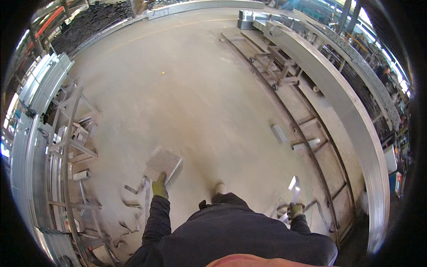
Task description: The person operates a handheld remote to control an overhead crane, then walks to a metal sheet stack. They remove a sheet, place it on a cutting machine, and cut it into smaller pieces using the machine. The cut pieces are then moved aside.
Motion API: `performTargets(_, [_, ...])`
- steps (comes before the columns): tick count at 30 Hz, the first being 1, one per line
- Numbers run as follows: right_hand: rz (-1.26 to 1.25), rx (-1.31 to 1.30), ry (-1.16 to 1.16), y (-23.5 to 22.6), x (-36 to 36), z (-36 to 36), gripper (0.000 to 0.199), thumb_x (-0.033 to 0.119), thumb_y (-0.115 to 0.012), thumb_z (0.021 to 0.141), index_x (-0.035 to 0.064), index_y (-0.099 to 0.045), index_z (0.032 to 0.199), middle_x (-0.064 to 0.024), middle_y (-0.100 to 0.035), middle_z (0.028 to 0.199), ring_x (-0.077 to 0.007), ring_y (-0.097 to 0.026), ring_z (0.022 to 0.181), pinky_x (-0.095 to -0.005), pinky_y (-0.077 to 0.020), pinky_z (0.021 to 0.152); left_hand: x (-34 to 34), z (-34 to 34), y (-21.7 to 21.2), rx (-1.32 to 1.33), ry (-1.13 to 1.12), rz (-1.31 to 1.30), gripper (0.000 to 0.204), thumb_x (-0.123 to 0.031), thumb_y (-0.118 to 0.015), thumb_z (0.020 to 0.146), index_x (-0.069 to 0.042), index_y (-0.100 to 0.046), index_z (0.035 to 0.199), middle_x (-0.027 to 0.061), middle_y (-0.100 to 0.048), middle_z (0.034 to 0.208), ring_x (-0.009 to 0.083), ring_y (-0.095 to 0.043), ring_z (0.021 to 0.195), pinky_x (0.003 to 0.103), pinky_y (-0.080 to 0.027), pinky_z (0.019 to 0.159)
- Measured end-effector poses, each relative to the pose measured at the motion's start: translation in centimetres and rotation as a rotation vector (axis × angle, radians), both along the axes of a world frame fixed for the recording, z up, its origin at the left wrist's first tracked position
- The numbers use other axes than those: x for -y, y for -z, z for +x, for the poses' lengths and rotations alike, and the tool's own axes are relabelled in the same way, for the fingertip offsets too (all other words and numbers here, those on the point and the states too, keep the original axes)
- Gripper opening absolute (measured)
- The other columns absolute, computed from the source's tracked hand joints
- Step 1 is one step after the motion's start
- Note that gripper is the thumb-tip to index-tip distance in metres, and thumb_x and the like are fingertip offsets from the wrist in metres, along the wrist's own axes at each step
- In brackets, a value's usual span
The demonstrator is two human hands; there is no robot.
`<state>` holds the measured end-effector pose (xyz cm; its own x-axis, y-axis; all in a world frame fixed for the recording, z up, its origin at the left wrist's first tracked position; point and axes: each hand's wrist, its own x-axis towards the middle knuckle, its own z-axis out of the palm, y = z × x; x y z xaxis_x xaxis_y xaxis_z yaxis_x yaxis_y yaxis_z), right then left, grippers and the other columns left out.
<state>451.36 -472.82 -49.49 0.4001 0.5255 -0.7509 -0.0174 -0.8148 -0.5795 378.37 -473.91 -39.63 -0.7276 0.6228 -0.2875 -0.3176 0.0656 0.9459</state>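
Observation:
My left hand (160,186), in a green work glove, grips the near edge of a grey rectangular metal piece (161,163). The piece has a broad flat face and a brighter side along its right. Out to the right, my gloved right hand (296,210) is closed around the lower end of a short, shiny, angled metal piece (295,188). Its exact kind is hard to make out. Both arms are in dark sleeves, held apart on either side of my body. One shoe (219,188) shows just ahead of me on the floor.
Rails (284,109) run along the right, with a wheeled trolley (278,66) and long metal beams (342,93) beyond. A metal rack (71,129) with stacked profiles (33,147) stands left. Offcuts lie near both hands; one metal bar (279,133) lies ahead right.

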Motion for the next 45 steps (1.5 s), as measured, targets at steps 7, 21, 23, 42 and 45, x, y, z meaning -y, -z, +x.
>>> performTargets(7, [-0.127,-0.001,-0.273,1.3,-21.3,-9.7,0.029,0.035,-0.064,0.094,0.0075,-0.062,0.103,-0.0085,-0.061,0.075,-0.0239,-0.058,0.061,-0.0419,-0.0449,0.052,-3.7,-6.5,9.1,-0.193,-0.061,-0.757,0.071,-0.042,-0.082,0.08,0.015,-0.067,0.118,0.0314,-0.07,0.121,0.0408,-0.068,0.114,0.042,-0.051,0.1])
performTargets(21, [0.171,-0.017,-0.527,-2.4,-59.5,-37.5,0.048,0.044,-0.067,0.09,0.0007,-0.063,0.11,-0.0166,-0.066,0.089,-0.0309,-0.064,0.076,-0.0441,-0.0499,0.067,-37.2,-24.5,14.4,-0.315,0.422,-1.02,0.076,-0.053,-0.079,0.078,0.01,-0.067,0.119,0.0346,-0.068,0.12,0.0444,-0.067,0.113,0.045,-0.052,0.1])
performTargets(23, [0.1,-0.009,-0.483,-2.6,-60.9,-38.7,0.05,0.045,-0.067,0.09,-0.0003,-0.064,0.111,-0.0178,-0.067,0.091,-0.0319,-0.065,0.079,-0.0445,-0.0506,0.069,-40.8,-27.2,13.8,-0.257,0.3,-0.949,0.066,-0.045,-0.083,0.076,0.011,-0.072,0.109,0.0296,-0.073,0.112,0.0414,-0.07,0.109,0.044,-0.054,0.096])
performTargets(42, [1.909,0.911,-0.655,-67.9,-150.2,-94.8,0.077,0.058,-0.071,0.085,-0.0095,-0.066,0.122,-0.0288,-0.073,0.109,-0.0413,-0.073,0.1,-0.0475,-0.0574,0.09,-53.6,-36.8,14.0,-0.011,-1.037,-0.889,0.069,-0.032,-0.086,0.083,0.017,-0.062,0.123,0.0217,-0.071,0.118,0.0299,-0.068,0.103,0.045,-0.052,0.1])
performTargets(45, [1.793,0.925,-0.576,-69.6,-151.3,-104.8,0.078,0.056,-0.07,0.086,-0.0064,-0.063,0.132,-0.0331,-0.069,0.122,-0.045,-0.067,0.117,-0.0484,-0.0549,0.097,-57.3,-37.4,15.4,0.203,-1.018,-0.54,0.075,-0.036,-0.088,0.082,0.02,-0.058,0.122,0.0229,-0.069,0.123,0.0301,-0.067,0.109,0.049,-0.052,0.1])
